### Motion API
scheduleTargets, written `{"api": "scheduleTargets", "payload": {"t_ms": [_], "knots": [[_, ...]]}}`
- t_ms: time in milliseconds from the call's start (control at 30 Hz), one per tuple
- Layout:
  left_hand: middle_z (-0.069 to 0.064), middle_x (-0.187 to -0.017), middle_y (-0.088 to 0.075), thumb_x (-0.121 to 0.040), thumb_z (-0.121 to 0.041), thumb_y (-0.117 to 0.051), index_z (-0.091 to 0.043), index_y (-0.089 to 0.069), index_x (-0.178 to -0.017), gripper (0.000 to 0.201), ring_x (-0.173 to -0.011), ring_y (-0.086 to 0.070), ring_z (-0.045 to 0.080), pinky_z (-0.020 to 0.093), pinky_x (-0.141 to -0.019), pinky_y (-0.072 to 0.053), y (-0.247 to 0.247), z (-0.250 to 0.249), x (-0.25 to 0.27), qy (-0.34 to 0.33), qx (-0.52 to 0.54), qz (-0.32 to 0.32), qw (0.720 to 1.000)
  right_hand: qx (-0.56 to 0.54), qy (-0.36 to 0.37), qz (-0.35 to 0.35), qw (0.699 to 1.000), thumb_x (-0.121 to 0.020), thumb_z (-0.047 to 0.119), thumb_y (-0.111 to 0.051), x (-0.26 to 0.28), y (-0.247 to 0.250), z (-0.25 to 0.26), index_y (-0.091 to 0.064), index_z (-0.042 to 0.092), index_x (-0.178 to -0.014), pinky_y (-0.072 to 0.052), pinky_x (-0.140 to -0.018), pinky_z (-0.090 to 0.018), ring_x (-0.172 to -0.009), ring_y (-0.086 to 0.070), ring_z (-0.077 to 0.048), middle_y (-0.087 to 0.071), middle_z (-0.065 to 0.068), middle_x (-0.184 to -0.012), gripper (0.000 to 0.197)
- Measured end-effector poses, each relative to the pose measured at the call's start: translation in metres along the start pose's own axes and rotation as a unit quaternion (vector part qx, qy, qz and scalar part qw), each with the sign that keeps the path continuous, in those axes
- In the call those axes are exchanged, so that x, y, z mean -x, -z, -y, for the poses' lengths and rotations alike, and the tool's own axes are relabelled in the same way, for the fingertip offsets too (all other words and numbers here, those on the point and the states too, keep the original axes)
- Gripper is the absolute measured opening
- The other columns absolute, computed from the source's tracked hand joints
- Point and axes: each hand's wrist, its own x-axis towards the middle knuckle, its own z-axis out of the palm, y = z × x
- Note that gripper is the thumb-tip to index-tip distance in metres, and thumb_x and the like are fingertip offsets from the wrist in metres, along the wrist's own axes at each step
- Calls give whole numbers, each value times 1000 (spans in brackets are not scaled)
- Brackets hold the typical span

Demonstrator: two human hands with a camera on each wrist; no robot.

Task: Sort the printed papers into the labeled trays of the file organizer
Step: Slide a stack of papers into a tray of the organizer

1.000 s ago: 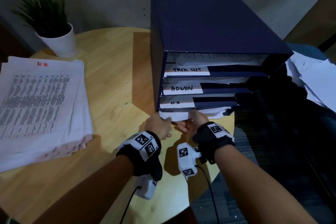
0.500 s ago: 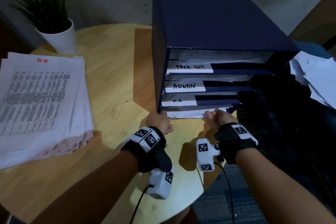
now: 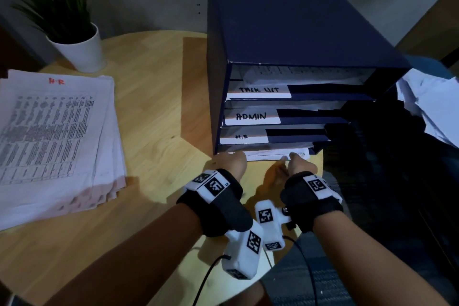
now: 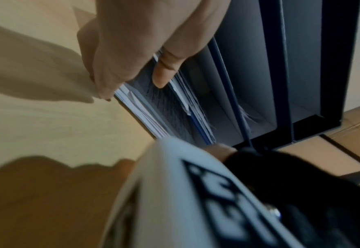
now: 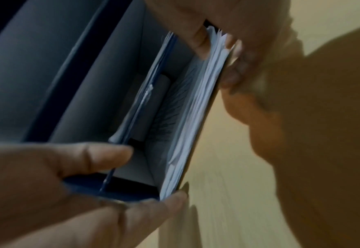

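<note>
A person's left hand [image 3: 232, 163] and right hand [image 3: 299, 166] pinch the front edge of a sheaf of printed papers [image 3: 270, 154], thumbs on top and fingers [image 5: 236, 75] beneath, at the bottom slot of a navy file organizer [image 3: 285, 45] under its H.R tray [image 3: 244, 137]. Farther left on the tabletop [image 3: 154, 112] lie an H-R paper stack [image 3: 49, 131] and a potted plant [image 3: 74, 32].

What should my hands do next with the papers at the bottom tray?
Probably push the papers the rest of the way in. Their front edge sticks out of the bottom tray below the H.R label, and the left hand and right hand both grip that edge.
</note>
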Motion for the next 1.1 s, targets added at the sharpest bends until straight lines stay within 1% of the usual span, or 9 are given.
{"api": "scheduleTargets", "payload": {"t_ms": [67, 133, 333, 500, 600, 733, 800, 900, 1100], "knots": [[16, -143, -41, -88, -15, -46, 1, -35, -142, 57, -125, -45, 34, 33, -96, -40, -1, 1, -1, -8, 11, 23, 1000, 59, 2, -79, 995, -84, 32, -60, -2, -2, 6, -52, 1, -124, -48, -85, -42, -97, -61, -31, -64, -19, -111, 52], [16, -147, -36, -90, -9, -44, 4, -32, -142, 55, -131, -40, 34, 32, -89, -35, 0, -1, -2, -2, 14, 47, 999, 78, 2, -80, 994, -86, 32, -58, 0, 1, 17, -51, 3, -125, -44, -84, -37, -100, -56, -31, -58, -18, -124, 50], [15, -144, -40, -86, -17, -53, -4, -33, -143, 62, -128, -42, 35, 39, -107, -36, 11, -2, -3, -16, 9, 87, 996, -80, 8, 81, 993, -98, 6, -38, -9, 14, 21, -49, 13, -95, -47, -42, -14, -65, -49, -14, -49, -6, -76, 13], [8, -135, -48, -89, -24, -51, -10, -50, -131, 45, -118, -50, 30, 29, -98, -40, 15, 3, 1, -142, -125, 73, 979, -188, 56, 98, 976, -90, -9, -48, -21, 18, 11, -55, 2, -79, -55, -54, -14, -60, -64, -12, -62, -10, -64, 18], [4, -146, -35, -96, -14, -42, -15, -50, -135, 39, -130, -42, 23, 24, -104, -34, 14, 9, 3, -271, -287, 88, 915, -108, 74, 144, 981, -94, -6, -44, -13, 16, 2, -53, 0, -109, -51, -81, -17, -65, -61, -7, -53, -4, -79, 19], [2, -154, -18, -95, -13, -37, -24, -34, -144, 50, -137, -22, 27, 38, -114, -24, 18, 10, -7, -346, -550, 94, 754, 116, 134, 122, 977, -93, 5, -52, 13, 11, 1, -54, 12, -121, -50, -93, -21, -99, -56, -21, -54, -8, -123, 29], [4, -155, -17, -96, -13, -35, -18, -20, -149, 56, -137, -23, 29, 37, -113, -23, 18, 9, -14, -360, -614, 81, 698, 343, 222, 98, 907, -93, 18, -53, 21, 5, -3, -44, 18, -136, -37, -111, -35, -135, -34, -25, -27, -7, -150, 44], [7, -155, -21, -97, -15, -30, -7, -9, -150, 58, -138, -24, 29, 37, -115, -20, 12, 10, -16, -339, -684, 69, 642, 563, 276, 106, 772, -96, 33, -46, 16, 1, -8, -25, 21, -148, -19, -118, -48, -147, -6, -24, -7, -4, -159, 57], [10, -148, -32, -99, -22, -29, -3, -16, -147, 54, -131, -33, 28, 38, -112, -21, -1, 15, -21, -292, -717, 19, 633, 639, 263, 142, 709, -98, 43, -33, 16, -11, -2, -15, 19, -151, -10, -117, -52, -148, 4, -24, -5, -4, -160, 60]]}}
